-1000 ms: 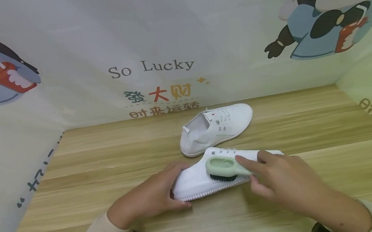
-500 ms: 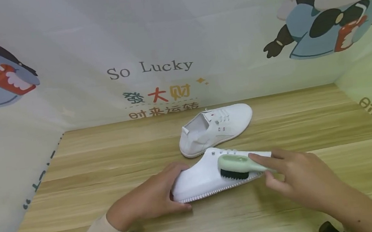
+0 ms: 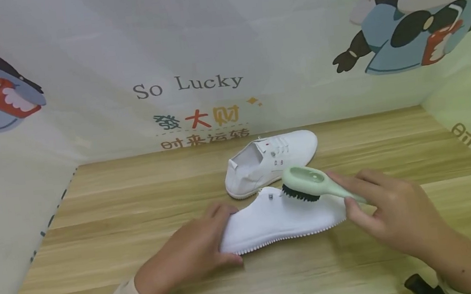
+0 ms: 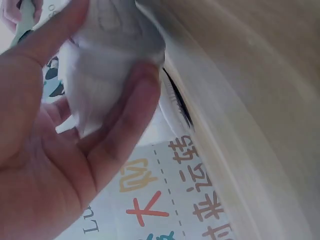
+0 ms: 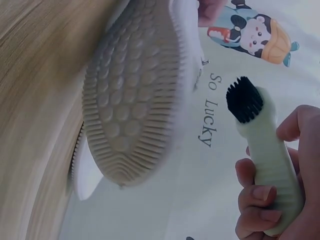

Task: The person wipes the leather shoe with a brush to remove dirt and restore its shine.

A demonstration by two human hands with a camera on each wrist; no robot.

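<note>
My left hand (image 3: 198,244) grips a white shoe (image 3: 269,225) by its heel, thumb on the near side. In the left wrist view the fingers (image 4: 142,95) curl round the heel. The right wrist view shows the shoe's studded sole (image 5: 132,100), raised off the table. My right hand (image 3: 393,212) holds a pale green brush (image 3: 307,177) by its handle, index finger along it. Its black bristles (image 5: 245,100) point down over the shoe's laces in the head view; in the right wrist view they stand apart from the shoe.
A second white shoe (image 3: 271,160) lies on the wooden table (image 3: 136,191) just behind the held one. Printed cloth walls (image 3: 189,37) close in the back and both sides.
The brush first slid right along the shoe's side, then rose up and away toward the laces. The held shoe's toe has come into fuller view. My left hand stays at the heel.
</note>
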